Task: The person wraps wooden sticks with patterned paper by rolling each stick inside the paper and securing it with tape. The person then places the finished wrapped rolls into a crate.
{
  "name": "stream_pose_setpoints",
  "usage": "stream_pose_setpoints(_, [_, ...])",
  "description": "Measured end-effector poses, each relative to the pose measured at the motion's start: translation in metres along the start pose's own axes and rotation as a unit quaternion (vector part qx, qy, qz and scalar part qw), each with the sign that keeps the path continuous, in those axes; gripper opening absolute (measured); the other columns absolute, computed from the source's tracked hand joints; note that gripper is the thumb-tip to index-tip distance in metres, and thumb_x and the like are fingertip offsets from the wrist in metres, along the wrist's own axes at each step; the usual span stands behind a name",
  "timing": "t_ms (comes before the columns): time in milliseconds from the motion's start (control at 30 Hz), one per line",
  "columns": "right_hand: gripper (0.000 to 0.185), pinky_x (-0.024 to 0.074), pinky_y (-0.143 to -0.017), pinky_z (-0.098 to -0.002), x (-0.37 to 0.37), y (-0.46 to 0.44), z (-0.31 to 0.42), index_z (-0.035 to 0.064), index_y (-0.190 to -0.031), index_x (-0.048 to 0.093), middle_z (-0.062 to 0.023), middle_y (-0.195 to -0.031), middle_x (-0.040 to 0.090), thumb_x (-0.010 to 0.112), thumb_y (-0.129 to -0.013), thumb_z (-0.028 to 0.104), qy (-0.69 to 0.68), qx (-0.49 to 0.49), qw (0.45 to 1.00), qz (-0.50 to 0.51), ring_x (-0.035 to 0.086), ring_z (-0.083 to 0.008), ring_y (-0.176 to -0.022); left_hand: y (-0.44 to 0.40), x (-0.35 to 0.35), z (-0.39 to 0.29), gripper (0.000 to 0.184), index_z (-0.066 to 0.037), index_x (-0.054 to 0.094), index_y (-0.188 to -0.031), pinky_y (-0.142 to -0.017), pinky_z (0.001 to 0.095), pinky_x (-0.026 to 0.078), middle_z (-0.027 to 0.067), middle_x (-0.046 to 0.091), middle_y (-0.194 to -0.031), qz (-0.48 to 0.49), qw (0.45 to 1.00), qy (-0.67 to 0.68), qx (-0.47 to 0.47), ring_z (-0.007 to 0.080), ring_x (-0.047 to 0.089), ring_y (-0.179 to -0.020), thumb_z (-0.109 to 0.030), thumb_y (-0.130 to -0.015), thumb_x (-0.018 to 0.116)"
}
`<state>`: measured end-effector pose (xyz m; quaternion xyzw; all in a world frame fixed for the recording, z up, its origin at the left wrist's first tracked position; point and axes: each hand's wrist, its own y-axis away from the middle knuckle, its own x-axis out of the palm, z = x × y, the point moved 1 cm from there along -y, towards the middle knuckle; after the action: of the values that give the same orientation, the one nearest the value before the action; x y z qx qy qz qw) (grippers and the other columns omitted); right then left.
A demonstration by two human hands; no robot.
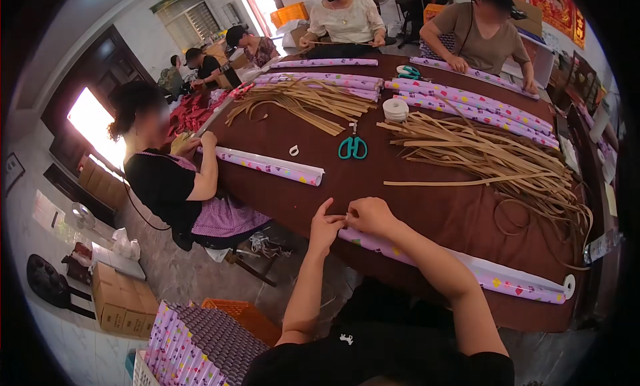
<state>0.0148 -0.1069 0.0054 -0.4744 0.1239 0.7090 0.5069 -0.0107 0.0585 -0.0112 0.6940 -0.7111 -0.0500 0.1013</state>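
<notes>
A long roll of lilac patterned wrapping paper (505, 279) lies along the near edge of the brown-covered table, its far-left end under my hands. My left hand (325, 229) is beside that end, one finger stretched up and another reaching to my right hand. My right hand (371, 217) is over the roll's end with its fingers pinched; whatever is between them is too small to make out. A white tape roll (569, 286) is at the roll's right end. Teal-handled scissors (353, 147) lie farther in, near a small white ring (294, 151).
Brown flat strips (480, 146) are heaped at the right, more strips (303, 103) farther back. Several lilac rolls (480, 106) and a white spool (395, 109) lie beyond. A co-worker (167, 173) handles another roll at left. Stacked rolls (193, 346) stand in a crate below.
</notes>
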Motion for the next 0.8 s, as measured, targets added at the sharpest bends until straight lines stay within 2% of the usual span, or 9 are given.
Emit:
stream_pose_setpoints(100, [0.018, 0.0531, -0.066, -0.0396, -0.006, -0.002, -0.002, 0.0055, -0.079, 0.068, -0.0116, -0.076, 0.069, 0.067, -0.079, 0.024, -0.068, 0.072, 0.995, 0.007, 0.067, -0.0300, -0.073, 0.005, 0.004, -0.003, 0.070, -0.005, 0.037, -0.147, -0.074, 0.0250, 0.049, 0.0124, 0.070, -0.097, -0.006, 0.999, -0.039, 0.024, 0.0142, 0.064, -0.086, 0.012, -0.083, 0.059])
stream_pose_setpoints(200, [0.017, 0.0509, -0.059, -0.0303, -0.009, -0.006, -0.011, 0.0002, -0.080, 0.066, -0.0098, -0.070, 0.067, 0.067, -0.081, 0.017, -0.208, 0.132, 0.969, 0.019, 0.067, -0.0167, -0.063, 0.002, 0.002, 0.003, 0.060, -0.006, 0.042, -0.144, -0.073, 0.0238, 0.048, 0.0101, 0.071, -0.098, -0.011, 0.995, -0.071, 0.071, 0.0110, 0.062, -0.085, 0.009, -0.087, 0.056])
stream_pose_setpoints(267, [0.016, 0.0491, -0.056, -0.0268, -0.006, -0.009, -0.019, -0.0014, -0.079, 0.065, -0.0064, -0.068, 0.066, 0.066, -0.083, 0.014, -0.302, 0.177, 0.935, 0.059, 0.062, -0.0099, -0.061, -0.002, 0.000, 0.006, 0.059, -0.006, 0.042, -0.143, -0.075, 0.0244, 0.049, 0.0099, 0.071, -0.098, -0.024, 0.975, -0.187, 0.118, 0.0107, 0.063, -0.085, 0.009, -0.087, 0.055])
stream_pose_setpoints(333, [0.019, 0.0484, -0.055, -0.0290, 0.004, -0.010, -0.029, -0.0025, -0.078, 0.065, -0.0078, -0.066, 0.065, 0.066, -0.083, 0.016, -0.368, 0.166, 0.913, 0.052, 0.062, -0.0125, -0.060, -0.003, 0.002, 0.003, 0.055, -0.005, 0.046, -0.140, -0.077, 0.0266, 0.050, 0.0096, 0.072, -0.099, -0.049, 0.955, -0.238, 0.167, 0.0124, 0.064, -0.087, 0.008, -0.087, 0.056])
stream_pose_setpoints(367, [0.018, 0.0480, -0.055, -0.0289, 0.004, -0.010, -0.028, -0.0028, -0.078, 0.065, -0.0075, -0.066, 0.065, 0.066, -0.083, 0.015, -0.375, 0.168, 0.911, 0.047, 0.061, -0.0118, -0.060, -0.008, -0.002, 0.007, 0.054, -0.005, 0.048, -0.138, -0.077, 0.0273, 0.050, 0.0096, 0.072, -0.100, -0.056, 0.946, -0.258, 0.188, 0.0130, 0.064, -0.088, 0.008, -0.087, 0.056])
stream_pose_setpoints(467, [0.017, 0.0466, -0.055, -0.0281, 0.000, -0.009, -0.024, -0.0031, -0.079, 0.066, -0.0063, -0.066, 0.064, 0.065, -0.083, 0.013, -0.390, 0.181, 0.902, 0.044, 0.058, -0.0105, -0.059, -0.011, -0.002, 0.005, 0.047, -0.008, 0.057, -0.130, -0.081, 0.0304, 0.052, 0.0098, 0.074, -0.099, -0.037, 0.954, -0.250, 0.162, 0.0170, 0.069, -0.088, 0.001, -0.084, 0.061])
stream_pose_setpoints(667, [0.016, 0.0473, -0.058, -0.0278, -0.001, -0.010, -0.026, -0.0028, -0.080, 0.066, -0.0064, -0.070, 0.065, 0.065, -0.082, 0.013, -0.407, 0.176, 0.895, 0.054, 0.059, -0.0107, -0.063, -0.013, -0.003, 0.005, 0.039, -0.004, 0.061, -0.124, -0.076, 0.0263, 0.049, 0.0084, 0.073, -0.089, -0.021, 0.970, -0.205, 0.127, 0.0107, 0.064, -0.082, 0.001, -0.085, 0.062])
stream_pose_setpoints(733, [0.012, 0.0483, -0.059, -0.0236, 0.000, -0.011, -0.025, -0.0008, -0.083, 0.063, -0.0034, -0.074, 0.066, 0.061, -0.087, 0.010, -0.391, 0.176, 0.901, 0.070, 0.059, -0.0076, -0.066, -0.014, -0.003, 0.006, 0.037, -0.003, 0.062, -0.123, -0.075, 0.0257, 0.048, 0.0080, 0.072, -0.088, -0.018, 0.968, -0.214, 0.128, 0.0097, 0.063, -0.081, 0.001, -0.086, 0.062])
stream_pose_setpoints(800, [0.014, 0.0486, -0.061, -0.0261, 0.001, -0.010, -0.027, -0.0013, -0.082, 0.065, -0.0052, -0.073, 0.066, 0.063, -0.084, 0.013, -0.395, 0.181, 0.899, 0.063, 0.059, -0.0096, -0.066, -0.013, -0.003, 0.005, 0.035, -0.003, 0.063, -0.122, -0.074, 0.0243, 0.047, 0.0076, 0.072, -0.088, -0.012, 0.978, -0.172, 0.115, 0.0091, 0.062, -0.080, 0.002, -0.087, 0.062])
